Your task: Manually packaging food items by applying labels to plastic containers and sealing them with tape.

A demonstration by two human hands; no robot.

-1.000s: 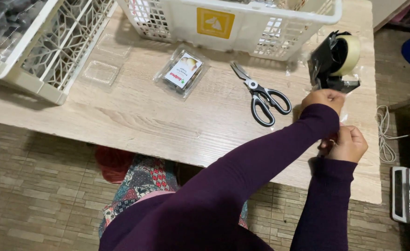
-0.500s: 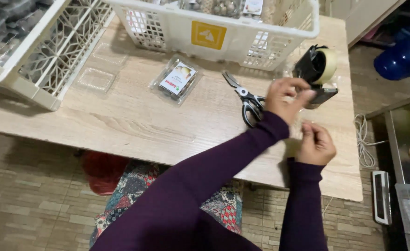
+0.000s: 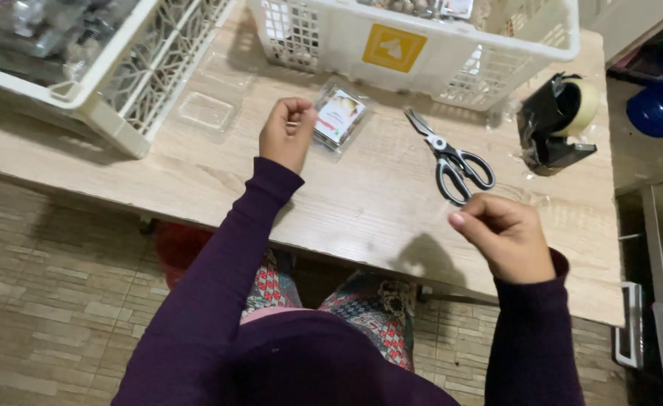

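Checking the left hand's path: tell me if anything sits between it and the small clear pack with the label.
Nothing visible does. The left hand hovers right beside the small clear pack, with only bare table between. The scissors lie off to the pack's far side.

I see a small clear plastic pack (image 3: 338, 118) with a white and red label lying flat on the wooden table (image 3: 196, 180), just in front of the white basket (image 3: 452, 56) and a little to its left end. It sits slightly skewed, lid up and closed. My left hand (image 3: 286, 134) is curled, fingertips at the pack's left edge.
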